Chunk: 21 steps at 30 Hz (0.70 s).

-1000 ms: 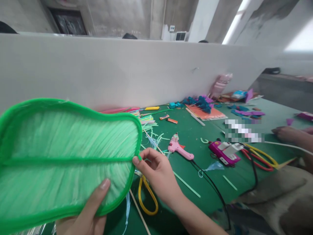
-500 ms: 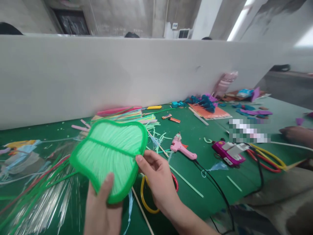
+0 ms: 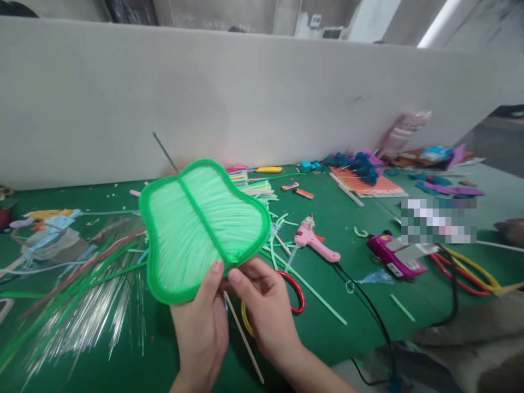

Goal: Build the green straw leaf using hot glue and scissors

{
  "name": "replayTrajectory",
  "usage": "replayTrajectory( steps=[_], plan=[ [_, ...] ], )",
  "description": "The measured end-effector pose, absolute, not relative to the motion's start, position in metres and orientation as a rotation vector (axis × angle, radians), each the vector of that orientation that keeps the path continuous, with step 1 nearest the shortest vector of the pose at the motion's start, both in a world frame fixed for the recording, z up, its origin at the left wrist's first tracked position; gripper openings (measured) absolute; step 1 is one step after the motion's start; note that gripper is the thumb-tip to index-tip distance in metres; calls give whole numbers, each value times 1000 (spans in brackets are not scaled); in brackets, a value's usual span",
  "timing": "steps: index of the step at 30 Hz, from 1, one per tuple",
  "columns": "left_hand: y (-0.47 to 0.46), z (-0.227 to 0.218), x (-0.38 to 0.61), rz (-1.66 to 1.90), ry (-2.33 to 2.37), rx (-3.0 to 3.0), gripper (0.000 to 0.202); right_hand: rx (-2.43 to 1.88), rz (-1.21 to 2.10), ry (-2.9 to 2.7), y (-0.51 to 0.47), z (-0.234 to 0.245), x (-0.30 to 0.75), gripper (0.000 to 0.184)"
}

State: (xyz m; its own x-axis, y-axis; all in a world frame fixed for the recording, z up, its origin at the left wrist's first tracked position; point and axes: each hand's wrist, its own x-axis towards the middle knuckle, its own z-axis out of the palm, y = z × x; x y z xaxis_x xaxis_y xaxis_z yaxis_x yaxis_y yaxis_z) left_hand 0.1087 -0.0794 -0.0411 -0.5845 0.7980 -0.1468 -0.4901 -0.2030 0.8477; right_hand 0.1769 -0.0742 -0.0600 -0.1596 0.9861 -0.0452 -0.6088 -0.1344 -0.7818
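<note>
A green fan-shaped panel (image 3: 182, 234) is held up in front of me, with a thick green rim, pale green strands filling it and a darker rib across the middle. A thin dark stem (image 3: 164, 153) sticks out from its upper left end. My left hand (image 3: 202, 333) grips the lower edge, its thumb on the front near the rib's lower end. Just beside it, my right hand (image 3: 268, 308) pinches that same end with thumb and fingers. Fingers behind the panel are hidden. Red and yellow loops (image 3: 295, 295) lie on the table, partly behind my right hand.
A pink glue gun (image 3: 315, 240) with a black cord lies to the right, near a purple power strip (image 3: 397, 256). Clear and green strands (image 3: 98, 295) spread at left. Cut straws (image 3: 257, 185) lie behind the panel. A white partition (image 3: 245, 103) closes the back. Another person's hand (image 3: 510, 232) shows at right.
The panel has turned clockwise and shifted right, so its rib now slopes steeply and the stem shows. My left hand has moved to the rib's lower end beside my right hand. The view has shifted.
</note>
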Motion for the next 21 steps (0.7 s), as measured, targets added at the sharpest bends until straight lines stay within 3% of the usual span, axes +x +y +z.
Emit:
replayTrajectory(
  steps=[5,21],
  plan=[
    [-79,-38,100,1848,1155,422,71,-782,1720,-639,-67,-54,192,39],
    [-79,-46,102,1960,1120,519,65,-787,1577,-711,-68,-49,187,35]
  ],
)
